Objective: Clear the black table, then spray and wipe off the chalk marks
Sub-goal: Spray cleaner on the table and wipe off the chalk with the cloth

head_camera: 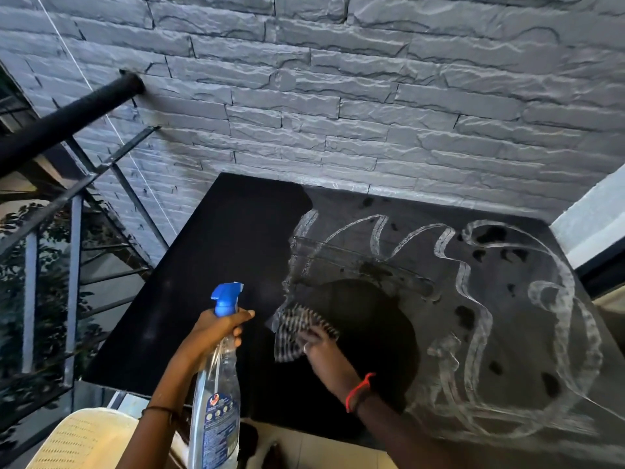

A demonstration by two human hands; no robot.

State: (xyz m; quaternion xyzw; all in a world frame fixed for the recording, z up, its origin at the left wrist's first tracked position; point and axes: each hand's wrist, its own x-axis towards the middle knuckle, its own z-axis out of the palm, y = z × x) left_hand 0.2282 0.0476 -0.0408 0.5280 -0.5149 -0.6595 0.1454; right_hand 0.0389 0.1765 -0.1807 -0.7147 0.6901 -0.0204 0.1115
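Observation:
The black table (216,265) stands against the stone wall. White chalk marks (473,299) loop across its middle and right, dotted with dark wet spots. My left hand (216,328) grips a clear spray bottle (216,394) with a blue trigger head, held upright over the table's near left edge, nozzle facing the marks. My right hand (318,346) presses a checked cloth (297,328) onto the tabletop at the edge of a dark patch free of chalk (365,319). The left part of the table carries no chalk.
A grey stone-brick wall (338,113) runs behind the table. A black metal railing (77,198) with a thick handrail stands at the left, foliage beyond it. A cream plastic chair (84,438) sits at the bottom left. A white ledge (592,218) lies at the right.

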